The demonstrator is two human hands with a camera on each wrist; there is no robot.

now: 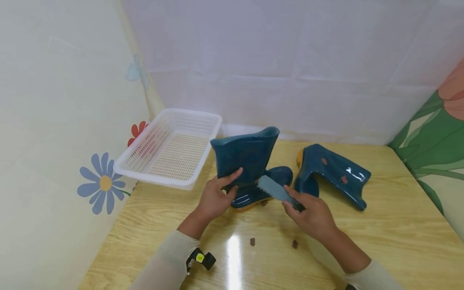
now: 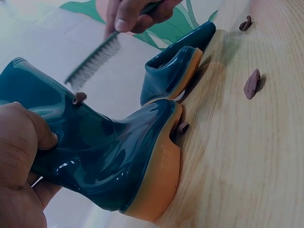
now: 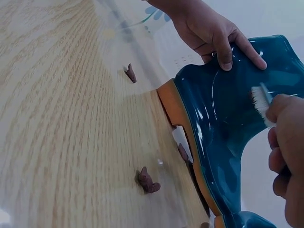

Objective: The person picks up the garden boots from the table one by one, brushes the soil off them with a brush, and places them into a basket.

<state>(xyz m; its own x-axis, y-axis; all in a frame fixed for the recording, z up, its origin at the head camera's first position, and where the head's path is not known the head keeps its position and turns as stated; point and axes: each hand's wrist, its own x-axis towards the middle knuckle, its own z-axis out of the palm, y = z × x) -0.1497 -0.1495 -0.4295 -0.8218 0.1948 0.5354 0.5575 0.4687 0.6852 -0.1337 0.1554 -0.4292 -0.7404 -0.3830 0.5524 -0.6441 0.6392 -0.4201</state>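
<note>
A dark teal rain boot (image 1: 243, 159) with an orange sole stands upright on the table. My left hand (image 1: 214, 197) grips it low on the shaft, thumb and fingers lying against the rubber. In my right hand (image 1: 314, 215) is a brush (image 1: 274, 188), its bristles facing the boot's shaft. A small brown lump (image 2: 80, 98) clings to the shaft by the brush tip in the left wrist view. Beside it, the other rain boot (image 1: 335, 167) lies on its side with two brown bits (image 1: 344, 179) stuck on it.
Several brown lumps (image 1: 252, 241) lie on the wooden table (image 1: 391, 241), one close against the upright boot's sole. A white perforated plastic basket (image 1: 145, 177) stands at the back left. White sheeting (image 1: 272, 80) hangs behind, with flower-painted walls on both sides.
</note>
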